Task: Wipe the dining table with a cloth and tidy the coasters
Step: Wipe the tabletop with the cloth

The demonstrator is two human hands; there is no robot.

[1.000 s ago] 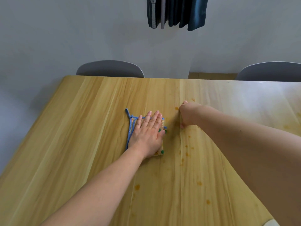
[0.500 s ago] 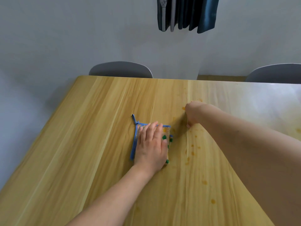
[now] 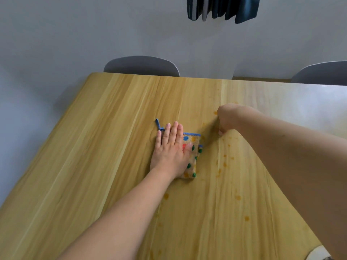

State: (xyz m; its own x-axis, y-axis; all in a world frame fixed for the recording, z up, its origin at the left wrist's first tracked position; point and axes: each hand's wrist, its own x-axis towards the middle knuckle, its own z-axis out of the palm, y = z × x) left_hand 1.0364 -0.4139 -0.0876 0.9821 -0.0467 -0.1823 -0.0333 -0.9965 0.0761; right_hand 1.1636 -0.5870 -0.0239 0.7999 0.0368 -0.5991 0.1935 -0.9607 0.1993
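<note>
My left hand lies flat with straight fingers on a folded beige cloth that has coloured dots and a blue edge with a loop. The cloth sits near the middle of the wooden dining table. My right hand is curled into a fist and rests on the table just right of the cloth, holding nothing that I can see. Orange spots dot the tabletop right of and below the cloth. No coasters are in view.
Two grey chairs stand at the table's far edge, one at centre and one at far right. Dark fabric hangs on the grey wall above. A pale rounded object shows at the bottom right corner.
My left hand has slid towards the cloth's left side, so more of the dotted right part shows. The view shifted left and down slightly. The right fist has stayed in place.
</note>
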